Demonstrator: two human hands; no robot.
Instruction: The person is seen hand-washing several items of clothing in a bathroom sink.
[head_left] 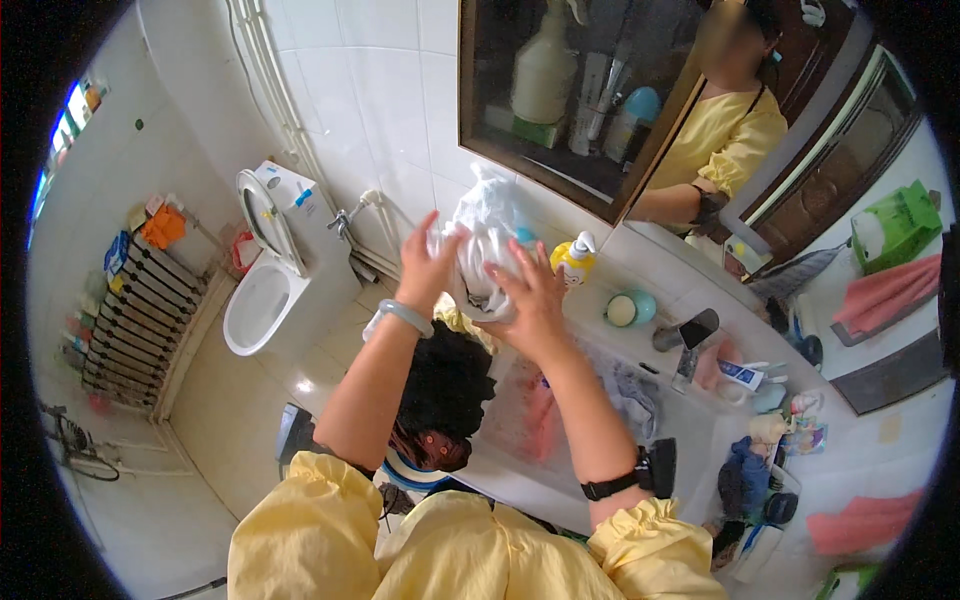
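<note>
A crumpled white plastic bag (485,215) is upright between my two hands, near the tiled wall at the sink's far left corner. My left hand (428,268) is at the bag's left side, its fingers stretched upward and apart. Spread fingers of my right hand (530,300) lie against the bag's right front. What the bag contains, and what bears its weight, I cannot make out. Just right of it stands a yellow pump bottle (573,260). Below my left wrist is a heap of black cloth (440,385) over a basin (415,472).
Pink cloth (540,415) and grey cloth (630,400) lie in the white sink (510,480), beside a faucet (686,335). A light blue cup (643,305) and toiletries (745,376) line its ledge. A mirror cabinet (600,190) juts out above. Left stands a toilet (262,300).
</note>
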